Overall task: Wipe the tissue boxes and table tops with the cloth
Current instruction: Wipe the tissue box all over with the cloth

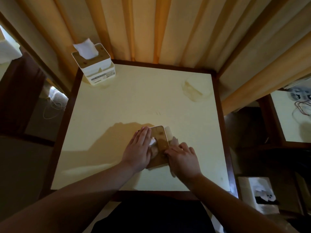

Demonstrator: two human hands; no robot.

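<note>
A tissue box with a wooden lid (159,134) stands near the front middle of the cream table top (127,105), with a white tissue (152,142) poking out of its slot. My left hand (139,148) lies flat against the box's left side and steadies it. My right hand (182,158) presses a pale cloth (174,141) against the box's right side; most of the cloth is hidden under the hand. A second, white tissue box (99,73) with a tissue sticking up stands at the table's far left corner, well away from both hands.
A pale translucent round object (196,89) rests near the far right corner. The table has a dark wooden rim (222,115), and curtains hang right behind it. Another table with cables (289,115) stands to the right, with a white box (259,194) low beside it.
</note>
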